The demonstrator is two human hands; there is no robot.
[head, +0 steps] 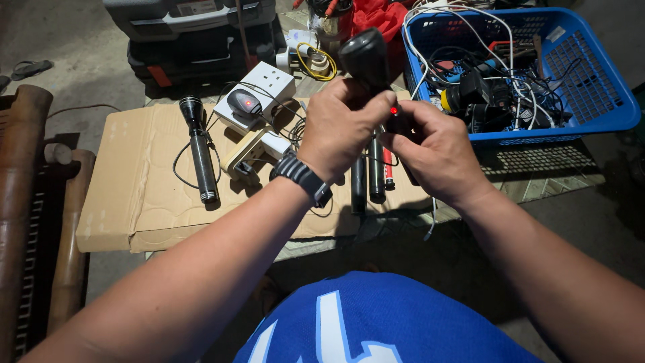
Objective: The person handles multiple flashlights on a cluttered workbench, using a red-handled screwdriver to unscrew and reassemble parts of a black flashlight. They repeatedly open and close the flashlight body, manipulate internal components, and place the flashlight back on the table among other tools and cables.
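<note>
Both of my hands meet over the cardboard (134, 202): my left hand (342, 128) is wrapped around the black flashlight (366, 60), my right hand (430, 144) pinches its lower end, where a red light glows. Blue basket (605, 101) sits right.

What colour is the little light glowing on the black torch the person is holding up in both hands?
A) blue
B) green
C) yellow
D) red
D: a small red dot glows on the black torch, just between the left hand and the right hand that grip it.
</note>
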